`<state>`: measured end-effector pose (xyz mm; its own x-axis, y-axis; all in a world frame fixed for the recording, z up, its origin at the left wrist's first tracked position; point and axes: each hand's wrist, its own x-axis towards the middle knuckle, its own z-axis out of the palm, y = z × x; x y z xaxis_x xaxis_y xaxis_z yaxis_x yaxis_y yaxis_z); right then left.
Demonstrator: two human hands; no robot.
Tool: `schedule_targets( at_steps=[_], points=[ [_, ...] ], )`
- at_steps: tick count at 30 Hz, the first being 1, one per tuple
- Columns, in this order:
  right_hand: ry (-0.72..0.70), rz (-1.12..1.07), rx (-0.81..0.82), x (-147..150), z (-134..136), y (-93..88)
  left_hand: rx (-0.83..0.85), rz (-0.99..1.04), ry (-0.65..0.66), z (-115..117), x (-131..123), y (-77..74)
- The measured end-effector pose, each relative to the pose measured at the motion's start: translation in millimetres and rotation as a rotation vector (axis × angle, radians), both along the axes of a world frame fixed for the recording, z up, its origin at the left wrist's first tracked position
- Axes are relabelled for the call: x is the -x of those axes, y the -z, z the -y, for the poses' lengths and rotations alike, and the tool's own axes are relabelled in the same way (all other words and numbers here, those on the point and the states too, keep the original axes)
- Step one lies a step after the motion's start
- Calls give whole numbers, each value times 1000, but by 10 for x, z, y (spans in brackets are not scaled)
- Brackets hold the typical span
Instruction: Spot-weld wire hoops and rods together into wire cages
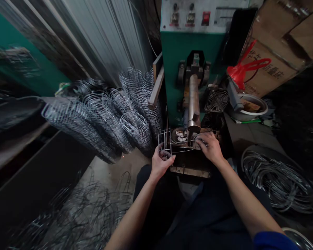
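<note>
My left hand [160, 165] is wrapped round a small wire frame [163, 139] of thin crossed metal rods. One side of the frame stretches right, under the thick metal cylinder [194, 100] of a green machine [169, 76]. My right hand [210, 147] is at the cylinder's lower tip, its fingertips pinched together. What those fingers hold is too small and dark to make out. A round dish [174, 136] with whitish scraps lies just behind the frame, left of the tip.
Several tall stacks of wire rings [99, 121] stand to the left. Loose wire pieces [94, 205] litter the floor. At the right are a basin of metal hoops [276, 180], a white bowl [261, 104], a red plastic bag [237, 74] and cardboard boxes [279, 55].
</note>
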<state>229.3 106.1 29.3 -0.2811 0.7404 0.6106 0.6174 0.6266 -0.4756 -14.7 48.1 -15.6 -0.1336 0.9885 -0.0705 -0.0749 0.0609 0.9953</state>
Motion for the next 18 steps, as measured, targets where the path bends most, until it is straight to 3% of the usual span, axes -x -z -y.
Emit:
schedule_targets(
  at_steps=[11,15,18],
  points=[
    [22,-96,76,-12,-46,19,54,10,41,-109,45,-41],
    [46,-182,187,-245,109,25,24,-57,52,93,127,-166],
    [158,-131,328,-678,377,243,-42,-240,-29,386,311,-346]
  ],
)
